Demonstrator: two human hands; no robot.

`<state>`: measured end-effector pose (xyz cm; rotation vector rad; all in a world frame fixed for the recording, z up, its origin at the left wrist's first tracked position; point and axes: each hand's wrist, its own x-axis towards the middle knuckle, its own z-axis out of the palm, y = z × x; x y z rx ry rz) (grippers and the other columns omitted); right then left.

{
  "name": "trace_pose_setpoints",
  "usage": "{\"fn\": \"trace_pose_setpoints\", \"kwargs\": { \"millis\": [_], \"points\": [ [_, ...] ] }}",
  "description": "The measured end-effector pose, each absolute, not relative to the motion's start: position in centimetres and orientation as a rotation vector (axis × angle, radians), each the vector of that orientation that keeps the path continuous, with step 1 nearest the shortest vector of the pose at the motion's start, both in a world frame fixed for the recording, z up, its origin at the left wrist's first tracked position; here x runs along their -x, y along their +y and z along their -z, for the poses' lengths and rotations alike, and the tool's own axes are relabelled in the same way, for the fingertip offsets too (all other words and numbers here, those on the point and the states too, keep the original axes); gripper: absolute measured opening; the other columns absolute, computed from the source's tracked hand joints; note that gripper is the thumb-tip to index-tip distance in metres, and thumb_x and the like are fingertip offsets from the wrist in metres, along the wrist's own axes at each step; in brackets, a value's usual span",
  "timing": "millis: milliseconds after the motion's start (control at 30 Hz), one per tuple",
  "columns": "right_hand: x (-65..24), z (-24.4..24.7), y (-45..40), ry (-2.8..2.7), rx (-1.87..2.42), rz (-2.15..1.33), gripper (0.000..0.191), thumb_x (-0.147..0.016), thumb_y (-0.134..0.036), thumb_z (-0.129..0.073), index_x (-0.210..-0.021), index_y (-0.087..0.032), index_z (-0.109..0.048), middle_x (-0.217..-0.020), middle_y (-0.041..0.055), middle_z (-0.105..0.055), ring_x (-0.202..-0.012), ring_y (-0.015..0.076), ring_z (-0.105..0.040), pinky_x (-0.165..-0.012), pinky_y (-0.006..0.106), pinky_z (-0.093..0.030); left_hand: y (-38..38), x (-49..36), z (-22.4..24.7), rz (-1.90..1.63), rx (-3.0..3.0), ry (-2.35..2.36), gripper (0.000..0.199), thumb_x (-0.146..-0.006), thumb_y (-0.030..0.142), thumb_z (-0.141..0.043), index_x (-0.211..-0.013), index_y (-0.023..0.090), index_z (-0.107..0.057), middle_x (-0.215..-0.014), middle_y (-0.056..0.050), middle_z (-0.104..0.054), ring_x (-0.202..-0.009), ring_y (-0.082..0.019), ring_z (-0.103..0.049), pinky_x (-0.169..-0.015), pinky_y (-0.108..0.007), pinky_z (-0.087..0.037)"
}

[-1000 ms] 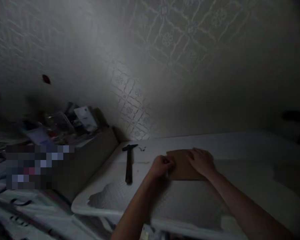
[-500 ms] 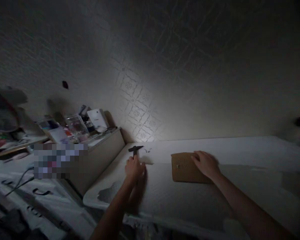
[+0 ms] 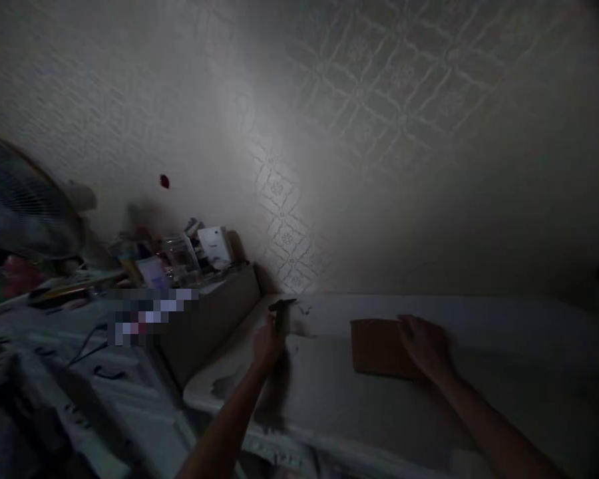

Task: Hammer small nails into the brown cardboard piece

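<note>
My left hand [image 3: 268,344] is closed around the handle of a hammer [image 3: 282,305], whose dark head points up toward the wall. Under my right hand [image 3: 429,346] lies a flat brown board [image 3: 379,347]; the fingers reach over its upper right part and grip it. The picture is dim, so marks on the board cannot be made out. A few small dark bits [image 3: 304,310], too small to name, lie on the white tabletop [image 3: 329,392] just right of the hammer head.
A grey-white cabinet [image 3: 214,313] with drawers stands at the left, its top crowded with a white box [image 3: 214,245], clear containers [image 3: 181,258] and other small items. A fan [image 3: 27,196] is at the far left. Behind the table rises a patterned wall [image 3: 359,166].
The view has shifted, so everything sits a little lower and further right, and the light is dimmer. The hammer stays in my left hand and my right hand stays on the board.
</note>
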<state>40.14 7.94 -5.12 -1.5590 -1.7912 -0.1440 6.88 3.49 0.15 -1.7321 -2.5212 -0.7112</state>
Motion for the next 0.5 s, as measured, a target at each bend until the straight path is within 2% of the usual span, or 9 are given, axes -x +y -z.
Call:
{"fn": "trace_pose_setpoints", "kwargs": {
  "millis": [133, 333, 500],
  "points": [
    [-39.4, 5.1, 7.7, -1.718, 1.394, 0.054, 0.036, -0.085, -0.033, -0.035, -0.098, -0.014, -0.061, -0.095, 0.0110, -0.067, -0.088, 0.0219, -0.062, -0.084, 0.036, -0.043, 2.0, -7.4, -0.5, 0.797, 1.783, -2.426, 0.031, -0.080, 0.021, -0.047, -0.110, 0.017, -0.042, -0.086, -0.010, -0.068, -0.080, -0.023, -0.064, -0.064, -0.027, -0.041],
    [-35.8, 3.0, 6.3, -1.672, 1.323, -0.302, 0.035, -0.083, -0.041, -0.039, -0.096, -0.020, -0.063, -0.094, 0.0080, -0.068, -0.088, 0.0220, -0.063, -0.078, 0.034, -0.047, -0.3, -11.6, -2.7, 1.284, 2.079, -2.323, 0.026, -0.076, 0.018, -0.050, -0.100, 0.023, -0.042, -0.092, -0.005, -0.070, -0.070, -0.016, -0.064, -0.061, -0.024, -0.042],
    [-31.6, -0.8, 4.7, -1.479, 1.242, -0.891, 0.045, -0.082, -0.051, -0.038, -0.100, -0.017, -0.060, -0.088, 0.0104, -0.069, -0.074, 0.0210, -0.065, -0.062, 0.030, -0.050, -1.4, -16.9, -2.9, 1.604, 2.360, -2.133, 0.023, -0.075, 0.020, -0.054, -0.094, 0.023, -0.041, -0.094, -0.004, -0.069, -0.061, -0.013, -0.062, -0.057, -0.023, -0.043]
  ]
}}
